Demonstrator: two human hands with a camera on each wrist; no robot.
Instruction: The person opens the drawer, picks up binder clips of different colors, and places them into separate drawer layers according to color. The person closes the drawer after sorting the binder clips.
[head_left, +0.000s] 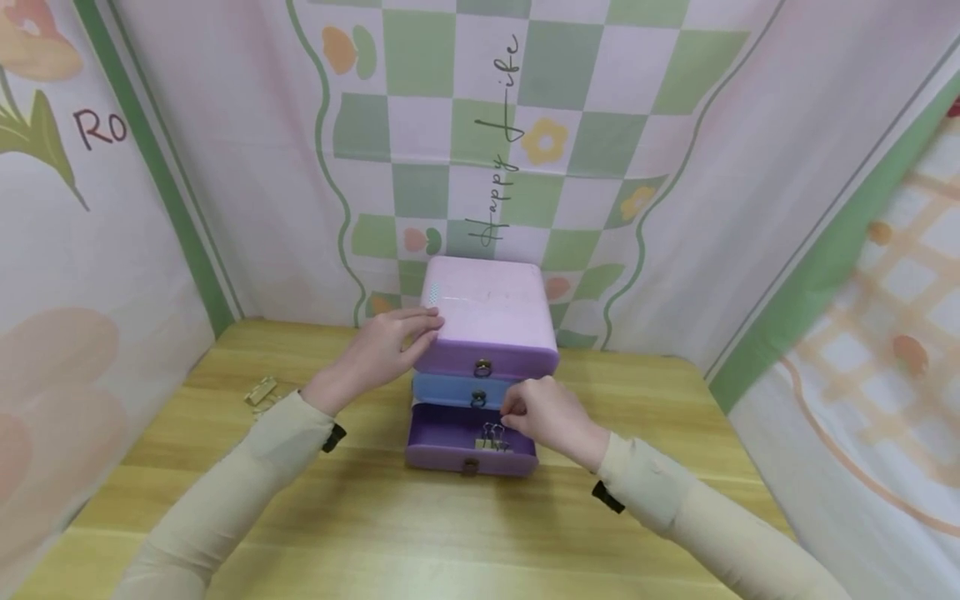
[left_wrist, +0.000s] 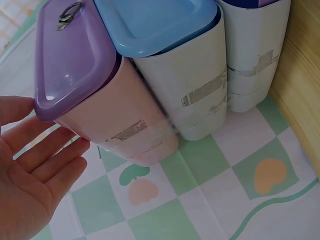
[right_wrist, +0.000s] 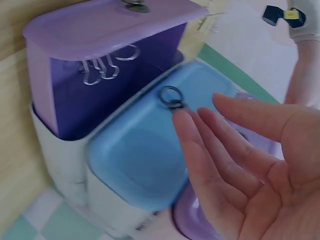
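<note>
A small chest of three stacked drawers stands on the table, its pink top (head_left: 487, 300) facing up. My left hand (head_left: 390, 337) rests at the upper left edge of the chest, fingers nearly straight; the left wrist view shows them against the purple top drawer (left_wrist: 75, 60). The purple bottom drawer (head_left: 438, 457) is pulled out, with several binder clips (head_left: 491, 437) inside. My right hand (head_left: 551, 412) is over that drawer's right side, close to the blue middle drawer (right_wrist: 140, 145). Its fingers bend loosely by the ring pull (right_wrist: 171, 96) and hold nothing.
More gold binder clips (head_left: 261, 392) lie on the wooden table (head_left: 360, 533) left of the chest. Behind it hangs a green and white checked cloth (head_left: 420, 125), close to the chest's back. Further cloth walls flank the table on both sides.
</note>
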